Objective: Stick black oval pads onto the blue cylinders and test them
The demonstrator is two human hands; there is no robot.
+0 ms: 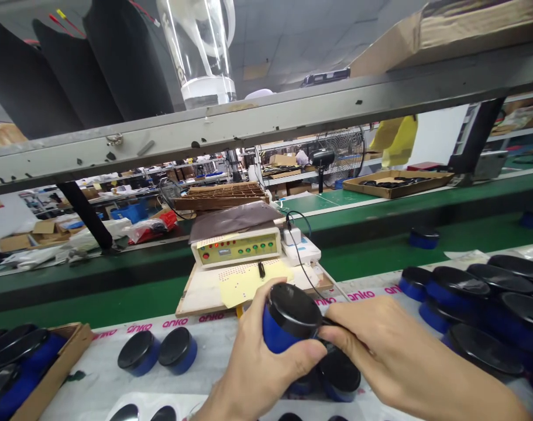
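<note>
My left hand [253,365] is wrapped round a short blue cylinder with a glossy black top [292,310], held tilted above the bench. At its right side my right hand [389,345] pinches the dark end of a black cable [308,272] against the cylinder's edge; my fingers hide the exact contact. The cable runs back to a white adapter [292,236]. Just below my hands stand more such cylinders [340,371]. A pair of blue-and-black cylinders [177,351] sits to the left on the covered bench.
Behind my hands, a test box with lights and buttons [237,248] rests on a wooden board [200,292]. Many cylinders [459,286] crowd the right; others fill a cardboard box [59,374] at left. A green conveyor [138,304] runs behind, under a metal shelf beam [257,126].
</note>
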